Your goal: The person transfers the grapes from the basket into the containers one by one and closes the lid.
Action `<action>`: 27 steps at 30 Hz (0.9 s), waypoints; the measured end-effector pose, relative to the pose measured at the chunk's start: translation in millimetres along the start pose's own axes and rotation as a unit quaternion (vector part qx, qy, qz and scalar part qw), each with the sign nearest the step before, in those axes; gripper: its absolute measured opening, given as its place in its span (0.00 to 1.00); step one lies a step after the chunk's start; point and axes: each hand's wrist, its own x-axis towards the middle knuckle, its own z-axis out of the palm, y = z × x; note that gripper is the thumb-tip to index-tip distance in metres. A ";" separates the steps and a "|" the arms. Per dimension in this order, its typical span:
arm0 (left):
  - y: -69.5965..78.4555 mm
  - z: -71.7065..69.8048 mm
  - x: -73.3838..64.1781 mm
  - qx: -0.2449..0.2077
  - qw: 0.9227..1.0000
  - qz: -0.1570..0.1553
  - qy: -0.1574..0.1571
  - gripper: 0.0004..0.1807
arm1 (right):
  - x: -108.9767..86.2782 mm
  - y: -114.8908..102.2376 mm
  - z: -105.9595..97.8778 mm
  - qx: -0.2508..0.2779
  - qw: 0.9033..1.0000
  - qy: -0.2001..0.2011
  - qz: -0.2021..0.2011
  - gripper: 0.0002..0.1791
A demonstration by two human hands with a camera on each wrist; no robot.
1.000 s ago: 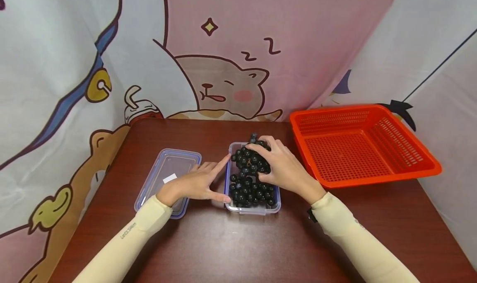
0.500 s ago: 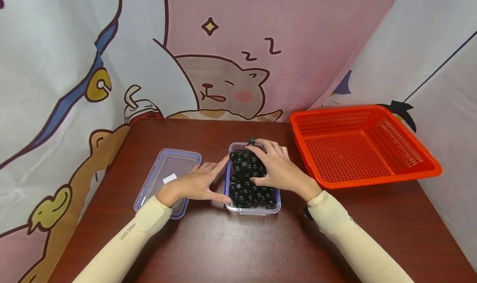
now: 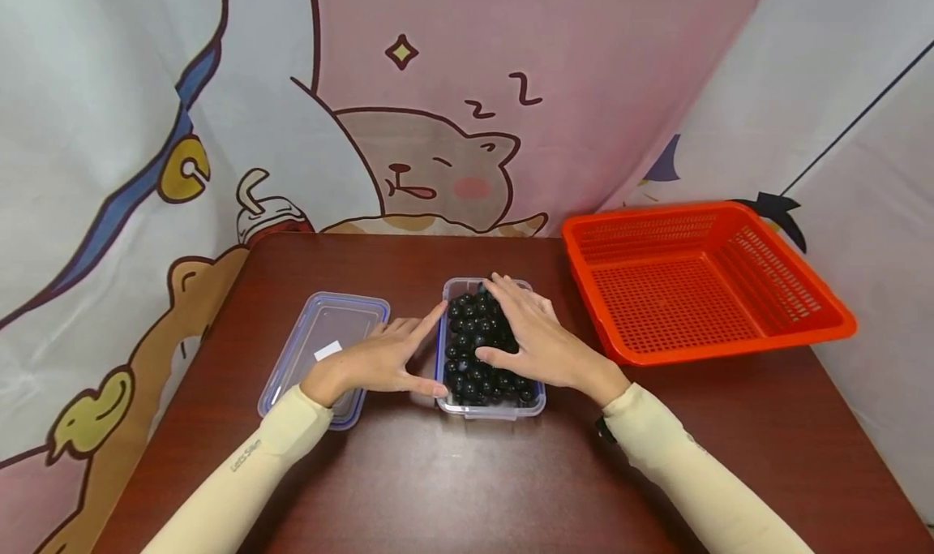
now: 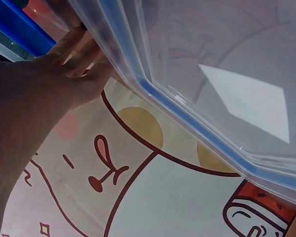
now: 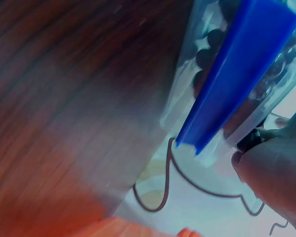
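Dark grapes fill a clear plastic food container with a blue edge on the table. My right hand lies over the right part of the grapes, fingers extended toward the far rim and thumb apart on top. It hides the grapes under it. In the right wrist view this hand is beside the container's wall, near a blue side latch. At the container's left side, my left hand has its thumb and index finger spread, fingertips at the wall. The clear lid lies partly beneath my left hand in the head view.
An orange-red plastic basket with slotted walls stands at the back right of the brown table. A white label is on the lid. Printed cartoon cloth hangs behind and beside the table.
My right hand has lowered the upper grape bunch into the container and its fingers have straightened over it. The left hand keeps its place; the head view has shifted slightly.
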 end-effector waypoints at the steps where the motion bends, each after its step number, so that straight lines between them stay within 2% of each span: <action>1: 0.1 -0.2 -0.2 0.000 1.000 -0.001 0.000 0.72 | 1.3 -1.7 1.3 0.004 1.000 0.000 -0.006 0.58; 3: -0.4 0.1 -0.1 0.000 1.000 -0.001 0.001 0.72 | 4.5 -4.0 4.4 0.004 1.000 0.004 -0.016 0.58; 8: -0.9 0.2 -0.4 0.008 1.000 -0.001 0.000 0.72 | 13.5 -6.8 13.2 -0.043 0.999 0.011 -0.015 0.59; 12: -1.4 0.0 -1.8 0.010 1.000 -0.002 0.000 0.72 | 12.6 -14.6 17.4 -0.069 0.998 -0.004 0.011 0.62; 19: 2.4 -1.0 -1.5 0.019 1.000 -0.002 0.003 0.72 | -0.2 -31.7 23.7 -0.117 0.991 -0.033 0.056 0.65; 23: 4.0 -0.3 -1.2 0.025 1.000 -0.003 0.004 0.72 | -4.8 -36.6 23.8 -0.102 0.992 -0.037 0.066 0.64; 27: 3.4 0.9 -1.5 0.024 1.000 -0.002 0.000 0.72 | -8.3 -35.0 23.9 -0.070 0.996 -0.011 0.058 0.64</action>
